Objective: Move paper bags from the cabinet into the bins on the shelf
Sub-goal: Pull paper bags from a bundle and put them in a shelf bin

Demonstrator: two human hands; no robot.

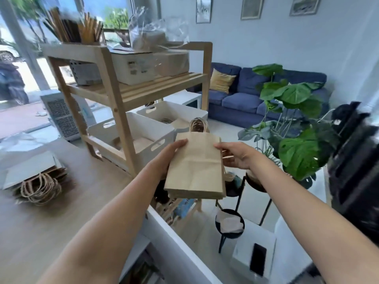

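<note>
Beside shelf (123,93), bins (143,140), plant (295,95); hands hold bags (194,167)

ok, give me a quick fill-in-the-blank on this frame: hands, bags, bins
1. Both hands, left hand and right hand, hold a stack of ____ bags.
2. The bins on the shelf's lowest level are ____ in colour.
3. The bags' twine handles point ____ the person.
4. More bags lie on the ____ at left.

Missing words: paper; white; away from; counter
</note>
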